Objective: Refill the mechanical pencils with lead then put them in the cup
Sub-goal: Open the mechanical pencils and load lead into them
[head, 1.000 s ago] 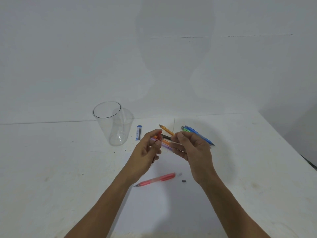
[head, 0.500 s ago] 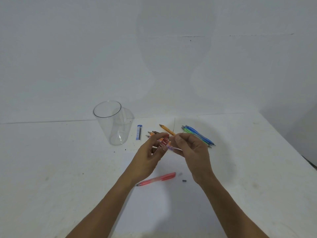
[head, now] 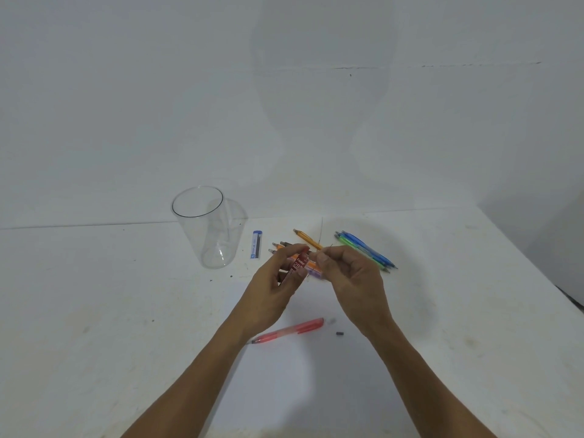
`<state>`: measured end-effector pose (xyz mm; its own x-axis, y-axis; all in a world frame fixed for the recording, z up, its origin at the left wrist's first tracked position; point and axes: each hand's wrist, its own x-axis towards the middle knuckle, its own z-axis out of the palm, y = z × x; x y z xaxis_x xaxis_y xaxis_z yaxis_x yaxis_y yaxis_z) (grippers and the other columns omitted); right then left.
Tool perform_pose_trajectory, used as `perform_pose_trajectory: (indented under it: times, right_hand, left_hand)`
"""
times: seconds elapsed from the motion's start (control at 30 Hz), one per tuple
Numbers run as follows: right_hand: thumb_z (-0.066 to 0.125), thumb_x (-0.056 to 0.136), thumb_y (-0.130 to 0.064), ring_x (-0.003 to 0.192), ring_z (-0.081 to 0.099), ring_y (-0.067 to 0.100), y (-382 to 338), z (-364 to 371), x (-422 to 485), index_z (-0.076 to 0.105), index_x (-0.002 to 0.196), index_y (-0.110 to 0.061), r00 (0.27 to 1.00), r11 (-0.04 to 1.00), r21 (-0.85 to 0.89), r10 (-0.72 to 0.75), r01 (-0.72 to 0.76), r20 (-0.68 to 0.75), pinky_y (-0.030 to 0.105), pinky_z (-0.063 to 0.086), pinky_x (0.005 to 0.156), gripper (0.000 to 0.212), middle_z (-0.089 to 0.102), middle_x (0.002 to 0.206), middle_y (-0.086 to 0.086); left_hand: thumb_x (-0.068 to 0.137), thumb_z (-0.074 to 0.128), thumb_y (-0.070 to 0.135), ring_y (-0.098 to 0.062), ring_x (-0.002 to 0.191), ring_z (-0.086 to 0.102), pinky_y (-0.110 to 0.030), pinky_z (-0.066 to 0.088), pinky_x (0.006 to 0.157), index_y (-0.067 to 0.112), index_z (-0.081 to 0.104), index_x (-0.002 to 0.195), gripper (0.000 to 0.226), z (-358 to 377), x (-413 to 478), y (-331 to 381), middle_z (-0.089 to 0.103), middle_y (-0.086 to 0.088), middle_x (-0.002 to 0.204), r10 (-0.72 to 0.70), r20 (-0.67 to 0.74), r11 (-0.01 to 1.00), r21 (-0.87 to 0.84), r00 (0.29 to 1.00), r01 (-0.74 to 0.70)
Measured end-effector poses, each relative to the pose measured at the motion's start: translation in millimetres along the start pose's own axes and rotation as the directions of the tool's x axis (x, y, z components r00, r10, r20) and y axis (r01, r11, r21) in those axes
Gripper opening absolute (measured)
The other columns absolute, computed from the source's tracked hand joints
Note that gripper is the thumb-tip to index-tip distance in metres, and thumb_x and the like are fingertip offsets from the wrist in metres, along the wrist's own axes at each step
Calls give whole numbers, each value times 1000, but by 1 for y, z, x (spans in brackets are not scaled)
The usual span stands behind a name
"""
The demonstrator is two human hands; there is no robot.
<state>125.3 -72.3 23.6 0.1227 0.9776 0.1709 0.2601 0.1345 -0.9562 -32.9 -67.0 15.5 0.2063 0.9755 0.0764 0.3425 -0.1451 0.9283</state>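
White table [head: 94, 311], everything sits mid-table. The clear cup [head: 196, 245] stands upright at the far left with no pencils in it, so by my read no pencil is finished yet.

Your left hand [head: 271, 292] is raised above the table, thumb and fingers curled round a small red lead tube [head: 299, 263] marked 2B, its top end tilted toward the other hand. Your right hand [head: 350, 276] is just beside that end with thumb and forefinger pinched together. It looks like a lead coming out of the tube, but it's too thin to confirm.

The pencil pile is behind your hands: a blue and green pair [head: 368, 251] to the right, one orange pencil [head: 308, 240] in the middle, and more orange and purple ones partly hidden under your fingers. The red pencil [head: 289, 330] lies alone near you, under your left wrist, tip pointing left. A blue lead case [head: 256, 245] lies flat between the cup and the pile. A small dark cap [head: 339, 334] sits just right of the red pencil's back end, apart from it. Probably its end cap, so that barrel looks open.

Step in hand: pulling lead for the red pencil.

Next move:
- Park the tube and pick up the red pencil with your left hand.
- Hold the open end up and drop the lead straight down the barrel. Any side load will likely snap it.
- Put the cap back on.
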Motion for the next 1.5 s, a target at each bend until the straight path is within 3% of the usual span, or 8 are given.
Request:
perform_pose_trajectory:
  times: [0.17, 0.33, 0.47, 0.67, 0.83, 1.1, 1.27, 1.5]
  right_hand:
    - [63, 91, -27, 88, 72, 12, -2, 0, 4, 66, 88, -33, 996, 993, 78, 82, -84, 30, 30, 60, 82, 7, 75, 89, -8]
    - [58, 95, -20, 91, 73, 26, -7, -6, 5, 68, 101, -10, 956, 874, 388, 279, -292, 91, 44, 58, 85, 16, 76, 95, 7]
    - [58, 95, -19, 90, 73, 29, -6, -8, 5, 67, 106, -7, 930, 811, 468, 360, -350, 70, 47, 57, 87, 19, 75, 96, 11]
    - [58, 94, -19, 90, 73, 30, -6, -8, 4, 67, 106, -6, 913, 761, 526, 399, -379, 81, 47, 57, 87, 19, 75, 96, 13]
    - [58, 95, -18, 90, 73, 29, -5, -8, 3, 67, 109, -5, 906, 745, 538, 414, -395, 91, 45, 58, 87, 21, 75, 95, 13]
    - [59, 94, -18, 84, 72, 25, -6, -8, 1, 67, 105, -7, 899, 744, 526, 426, -411, 100, 40, 59, 82, 17, 74, 87, 8]
    - [60, 93, -19, 85, 72, 25, -4, -8, 0, 68, 105, -8, 890, 744, 515, 445, -427, 94, 38, 60, 80, 18, 74, 88, 9]
    - [60, 93, -21, 86, 73, 28, -4, -7, -3, 68, 102, -9, 893, 771, 472, 441, -428, 89, 38, 60, 81, 17, 75, 91, 11]
  left_hand:
    - [98, 52, 32, 3, 82, 58, -15, 50, 74, 40, 50, 129, 32, 0, -1, 2, 59, 19, 103, 20, 3, 1000, -17, 1000, -20]
    - [95, 57, 34, 2, 85, 59, -15, 50, 74, 42, 52, 127, 33, -1, -3, 3, 61, 20, 101, 32, 7, 999, -19, 999, -32]
    - [96, 53, 37, 5, 86, 59, -15, 51, 75, 45, 50, 126, 31, -1, -2, 1, 58, 25, 102, 24, 0, 999, 27, 1000, -24]
    - [99, 49, 29, 9, 85, 56, -13, 51, 74, 35, 50, 127, 29, 0, -3, -1, 55, 26, 103, 56, 0, 993, 103, 998, -56]
    - [100, 48, 24, -9, 93, 58, -17, 49, 85, 31, 50, 129, 30, -1, -1, -3, 59, 13, 111, 55, -8, 967, 251, 998, -51]
    - [99, 51, 27, -16, 113, 53, -18, 38, 93, 22, 49, 136, 37, 1, 3, -16, 56, -1, 132, 28, 66, 744, 665, 997, -65]
    - [98, 52, 30, -9, 100, 43, -14, 30, 80, 24, 54, 136, 38, 1, 4, -20, 55, 1, 119, 12, 127, 709, 699, 992, -98]
    - [94, 56, 40, -14, 113, 50, -23, 41, 92, 27, 52, 137, 45, -2, 5, -17, 54, 4, 132, 7, 95, 714, 696, 995, -72]
